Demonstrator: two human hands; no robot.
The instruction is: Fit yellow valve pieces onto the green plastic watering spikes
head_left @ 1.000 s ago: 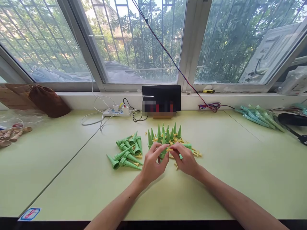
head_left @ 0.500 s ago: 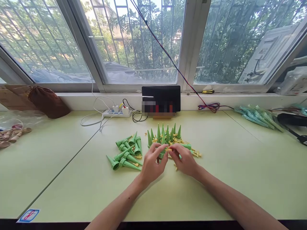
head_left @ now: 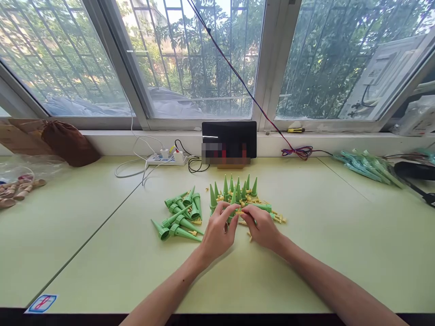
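Note:
My left hand (head_left: 217, 233) is closed round a green plastic cone (head_left: 232, 209) held upright over the table. My right hand (head_left: 262, 226) pinches a small yellow piece (head_left: 239, 212) against that cone's side. Just behind my fingers stands a cluster of upright green cones (head_left: 234, 190) mixed with loose yellow pieces (head_left: 278, 218). To the left lies a pile of green cones on their sides (head_left: 181, 217), some with yellow pieces fitted.
A pale green table (head_left: 102, 262) runs under a window. A black screen (head_left: 229, 138) and a power strip (head_left: 165, 158) sit at the back. Wooden pieces in a clear bag (head_left: 16, 188) lie far left; teal packets (head_left: 367, 165) far right.
Both hands stay at the same spot; the fingers have shifted slightly round the cone and the yellow piece.

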